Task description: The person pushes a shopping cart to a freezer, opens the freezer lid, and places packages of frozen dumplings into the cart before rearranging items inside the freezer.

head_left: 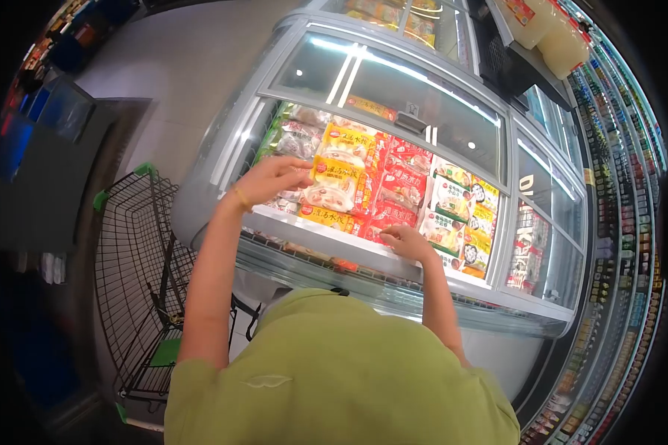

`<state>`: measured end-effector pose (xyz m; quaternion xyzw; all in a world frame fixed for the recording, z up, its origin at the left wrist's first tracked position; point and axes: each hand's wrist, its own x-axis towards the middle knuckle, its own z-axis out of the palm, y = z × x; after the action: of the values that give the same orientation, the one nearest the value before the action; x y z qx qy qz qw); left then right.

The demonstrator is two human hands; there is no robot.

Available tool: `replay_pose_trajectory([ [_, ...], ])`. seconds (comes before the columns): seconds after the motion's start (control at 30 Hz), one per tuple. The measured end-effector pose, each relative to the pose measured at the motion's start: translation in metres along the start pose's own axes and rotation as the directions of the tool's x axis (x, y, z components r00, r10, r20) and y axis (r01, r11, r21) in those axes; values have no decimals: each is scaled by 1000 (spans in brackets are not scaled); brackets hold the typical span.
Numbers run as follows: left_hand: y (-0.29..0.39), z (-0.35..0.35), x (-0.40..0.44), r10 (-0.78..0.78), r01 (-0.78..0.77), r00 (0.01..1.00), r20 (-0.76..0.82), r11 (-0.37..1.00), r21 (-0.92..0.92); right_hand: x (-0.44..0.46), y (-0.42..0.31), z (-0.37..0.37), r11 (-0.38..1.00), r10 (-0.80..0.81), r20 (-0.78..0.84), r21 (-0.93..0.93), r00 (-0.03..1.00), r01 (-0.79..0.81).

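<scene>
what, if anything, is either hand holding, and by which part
No clear hold shows: the left hand is by a yellow packet, the right hand by a red packet; contact is unclear.

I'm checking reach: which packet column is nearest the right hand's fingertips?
The red plastic packets, between yellow plastic packets and white-and-green plastic packets; the right hand has its fingertips at their near end.

Yellow bag [332, 185] marked "灌汤水饺", red bag [399, 190] marked "水饺"
</scene>
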<state>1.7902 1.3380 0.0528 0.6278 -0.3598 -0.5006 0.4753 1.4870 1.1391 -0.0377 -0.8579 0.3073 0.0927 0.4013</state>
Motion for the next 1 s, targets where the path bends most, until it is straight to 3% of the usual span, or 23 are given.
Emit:
replay_pose_trajectory([
  [0.07, -22, -2, 62, -175, 174, 985, 2, 982, 74, 27, 19, -6, 1000, -18, 39, 11, 999, 18],
  [0.1, -38, -2, 90, -253, 255, 967, -27, 963, 85, 44, 32, -8, 994, -3, 38, 109, 999, -1],
  [0.13, -60, -4, 116, -332, 336, 942, -58, 937, 95, 63, 45, -9, 978, 12, 40, 207, 999, -20],
  [0.2, -130, -11, 166, -419, 435, 897, -141, 893, 113, 99, 78, -4, 974, 47, 6, 222, 999, -48],
  [0.23, -177, -16, 189, -442, 457, 886, -139, 882, 112, 117, 91, 1, 973, 76, -45, 220, 996, -64],
  [0.3, -254, -26, 218, -418, 487, 872, -254, 783, 385, 144, 109, 16, 956, 160, -48, 255, 986, -142],
  [0.33, -251, -21, 218, -441, 507, 862, -250, 771, 386, 157, 122, 25, 940, 233, -69, 272, 970, -206],
  [0.4, -249, -6, 215, -444, 649, 754, -484, 616, 445, 188, 149, 57, 922, 266, -48, 304, 963, -240],
  [0.43, -262, -1, 217, -403, 658, 713, -573, 667, 350, 203, 163, 75, 911, 287, -51, 322, 957, -256],
  [0.47, -267, -2, 220, -422, 669, 710, -564, 653, 355, 208, 172, 89, 900, 310, -53, 339, 949, -275],
  [0.5, -272, -2, 223, -465, 683, 677, -571, 686, 251, 202, 147, 82, 771, 399, 26, 532, 917, -351],
  [0.57, -285, 1, 225, -527, 700, 637, -563, 701, 136, 201, 125, 83, 733, 470, 70, 525, 880, -434],
  [0.6, -290, 0, 226, -527, 664, 703, -478, 728, 173, 205, 123, 84, 707, 517, 91, 514, 851, -485],
  [0.67, -289, 1, 224, -521, 622, 759, -391, 757, 200, 211, 137, 104, 757, 524, 24, 445, 851, -478],
  [0.73, -271, 6, 222, -647, 686, 681, -342, 727, -10, 210, 135, 102, 768, 460, 17, 494, 888, -407],
  [0.77, -262, 3, 221, -639, 676, 689, -341, 737, -16, 207, 131, 96, 776, 457, 4, 486, 889, -401],
  [0.83, -247, -12, 214, -683, 664, 722, -115, 730, -162, 189, 100, 69, 585, 322, 155, 742, 934, -325],
  [0.87, -237, -16, 210, -670, 651, 734, -114, 741, -164, 174, 77, 53, 597, 321, 140, 738, 937, -314],
  [0.93, -208, -24, 204, -632, 637, 771, -83, 768, 65, 147, 30, 22, 349, 289, 211, 885, 934, -308],
  [0.97, -182, -23, 196, -620, 621, 784, -41, 784, 4, 136, 20, 13, 365, 280, 192, 885, 941, -289],
  [1.0, -164, -24, 187, -604, 605, 796, -46, 796, 6, 123, 13, 7, 232, 200, 144, 954, 969, -190],
])
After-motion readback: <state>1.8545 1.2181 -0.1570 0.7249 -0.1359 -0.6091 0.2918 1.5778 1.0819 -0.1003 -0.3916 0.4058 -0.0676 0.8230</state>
